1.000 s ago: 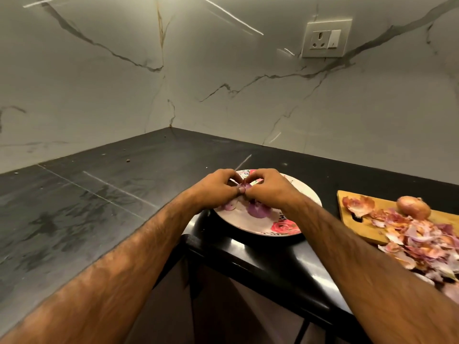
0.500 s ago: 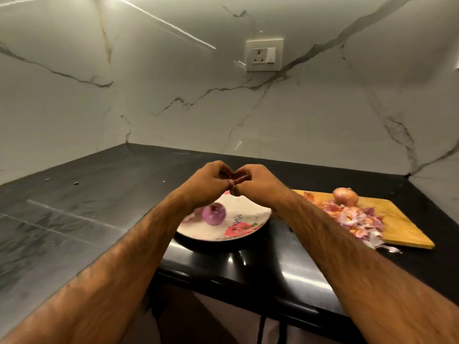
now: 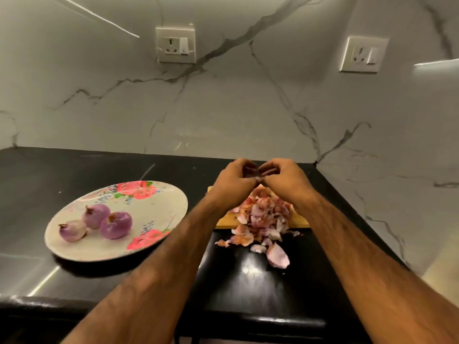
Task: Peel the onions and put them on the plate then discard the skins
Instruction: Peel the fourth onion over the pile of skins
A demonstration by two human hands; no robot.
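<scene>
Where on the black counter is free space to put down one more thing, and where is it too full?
Free: the counter between the wall and the plate, and the front strip below the fallen skins. On the plate, the right half beside the three onions is bare. Crowded: the cutting board, buried in skins under both hands.

Dim, warm indoor light from overhead. Bright streak reflections on the glossy marble wall (image 3: 223, 108) at upper left and right edge. Glare patches on the black countertop (image 3: 248, 269) near its front lip. Soft shadow under the plate (image 3: 159, 194). Slight overall softness; hands mildly blurred. Wide-angle bending of lines toward the edges.
</scene>
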